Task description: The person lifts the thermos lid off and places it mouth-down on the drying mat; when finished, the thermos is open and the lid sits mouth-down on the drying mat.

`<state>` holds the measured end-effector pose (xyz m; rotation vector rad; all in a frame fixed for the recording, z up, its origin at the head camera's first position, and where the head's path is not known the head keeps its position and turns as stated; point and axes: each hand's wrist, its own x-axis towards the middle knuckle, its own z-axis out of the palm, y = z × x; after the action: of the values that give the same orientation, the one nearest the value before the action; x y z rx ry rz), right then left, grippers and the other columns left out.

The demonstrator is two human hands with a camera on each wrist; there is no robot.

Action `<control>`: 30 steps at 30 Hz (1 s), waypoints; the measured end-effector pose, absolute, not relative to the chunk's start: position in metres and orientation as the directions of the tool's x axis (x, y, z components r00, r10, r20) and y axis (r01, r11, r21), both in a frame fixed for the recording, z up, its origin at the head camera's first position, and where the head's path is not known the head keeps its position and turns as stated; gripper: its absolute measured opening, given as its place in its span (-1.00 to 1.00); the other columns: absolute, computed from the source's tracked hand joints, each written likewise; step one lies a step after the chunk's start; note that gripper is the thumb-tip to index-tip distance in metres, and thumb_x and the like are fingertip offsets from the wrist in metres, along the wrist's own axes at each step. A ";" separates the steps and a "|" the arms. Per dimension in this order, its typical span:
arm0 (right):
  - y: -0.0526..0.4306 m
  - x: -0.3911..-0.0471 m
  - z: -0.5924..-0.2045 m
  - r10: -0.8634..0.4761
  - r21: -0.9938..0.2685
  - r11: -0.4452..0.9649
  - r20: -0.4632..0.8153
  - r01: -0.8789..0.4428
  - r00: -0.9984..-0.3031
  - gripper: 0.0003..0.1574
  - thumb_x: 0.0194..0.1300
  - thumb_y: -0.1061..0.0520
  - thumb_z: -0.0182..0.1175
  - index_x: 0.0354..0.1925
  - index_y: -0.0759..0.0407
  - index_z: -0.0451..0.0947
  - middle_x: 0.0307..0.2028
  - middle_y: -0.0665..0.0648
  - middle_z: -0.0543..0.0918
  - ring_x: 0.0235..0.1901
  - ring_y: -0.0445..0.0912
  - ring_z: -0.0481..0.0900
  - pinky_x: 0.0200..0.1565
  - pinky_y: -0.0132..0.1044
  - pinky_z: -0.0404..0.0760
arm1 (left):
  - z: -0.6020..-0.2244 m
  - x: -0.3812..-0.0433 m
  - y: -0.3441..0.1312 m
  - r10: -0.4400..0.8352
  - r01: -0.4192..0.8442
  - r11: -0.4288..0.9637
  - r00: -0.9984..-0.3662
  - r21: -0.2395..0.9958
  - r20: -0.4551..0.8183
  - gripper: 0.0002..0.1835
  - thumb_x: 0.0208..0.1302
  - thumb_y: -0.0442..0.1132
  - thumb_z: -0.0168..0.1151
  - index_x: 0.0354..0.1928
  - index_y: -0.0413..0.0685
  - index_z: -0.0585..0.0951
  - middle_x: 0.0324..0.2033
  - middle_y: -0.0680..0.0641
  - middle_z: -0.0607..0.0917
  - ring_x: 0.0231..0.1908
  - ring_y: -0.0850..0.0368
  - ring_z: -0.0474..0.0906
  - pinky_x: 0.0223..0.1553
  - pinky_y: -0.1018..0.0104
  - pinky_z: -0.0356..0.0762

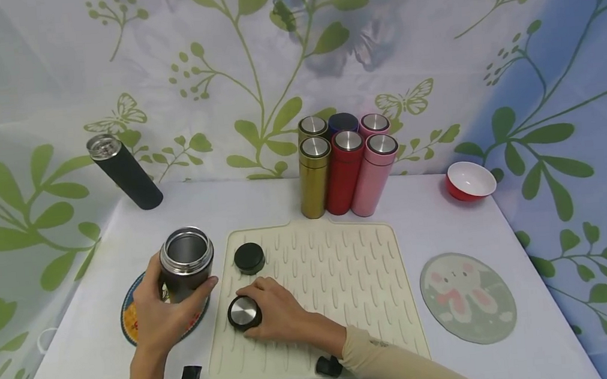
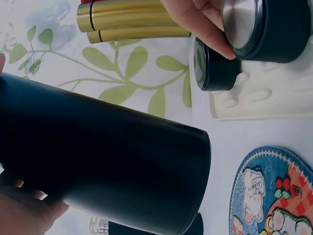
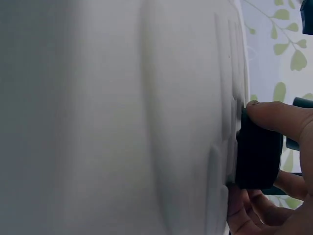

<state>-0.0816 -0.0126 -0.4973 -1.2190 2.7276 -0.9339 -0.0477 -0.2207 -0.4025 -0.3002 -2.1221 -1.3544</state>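
Observation:
My left hand (image 1: 158, 325) grips a dark thermos bottle (image 1: 185, 278) around its side. The bottle has no lid on and its steel mouth faces up; its smooth black body (image 2: 102, 152) fills much of the left wrist view. My right hand (image 1: 282, 312) pinches a black lid with a silver top (image 1: 244, 312) between thumb and fingers. This lid (image 3: 259, 152) sits against the cream ribbed mat (image 1: 356, 293), as the right wrist view shows. Just behind it on the mat lies a second, all-black lid (image 1: 249, 258).
A lidless black bottle (image 1: 129, 177) stands back left. Several gold, red, pink and blue bottles (image 1: 342, 171) cluster behind the mat. To the right are a red bowl (image 1: 471, 181) and a round rabbit mat (image 1: 467, 298). A colourful round mat (image 1: 130, 316) lies under the left hand.

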 end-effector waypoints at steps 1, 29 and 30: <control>-0.012 -0.081 -0.498 -0.683 -0.529 0.517 0.218 -0.672 -0.697 -0.01 -0.07 -0.11 0.62 0.30 0.07 0.47 -0.04 -0.04 0.51 -0.06 -0.23 0.45 -0.03 -0.49 0.46 | -0.402 -0.047 -0.221 -0.122 0.478 0.457 -0.802 0.750 0.585 -0.03 -0.35 -0.62 0.58 0.30 -0.20 0.49 0.07 -0.08 0.64 0.05 0.19 0.55 0.05 0.48 0.43; 0.131 -0.055 -0.470 -0.545 -0.728 0.496 0.163 -0.473 -0.823 -0.32 0.18 0.18 0.43 0.26 0.14 0.48 0.09 0.07 0.58 -0.01 -0.03 0.58 -0.18 -0.24 0.64 | -0.374 -0.110 -0.292 -0.344 0.076 0.621 -0.868 0.780 0.359 -0.23 0.09 -0.16 0.52 0.38 0.10 0.44 0.15 -0.06 0.55 -0.03 0.27 0.32 -0.07 0.29 0.19; 0.138 -0.054 -0.470 -0.535 -0.705 0.522 0.168 -0.480 -0.828 -0.33 0.16 0.17 0.45 0.23 0.13 0.51 0.08 0.04 0.58 -0.01 -0.06 0.58 -0.17 -0.23 0.63 | -0.373 -0.113 -0.295 -0.356 0.069 0.622 -0.862 0.780 0.361 -0.23 0.09 -0.15 0.52 0.38 0.11 0.44 0.14 -0.05 0.55 -0.05 0.29 0.33 -0.08 0.31 0.20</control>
<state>-0.0536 0.1376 -0.4695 -0.8955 2.6787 -1.2073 -0.1134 -0.2954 -0.3728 0.2254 -2.3573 -1.1618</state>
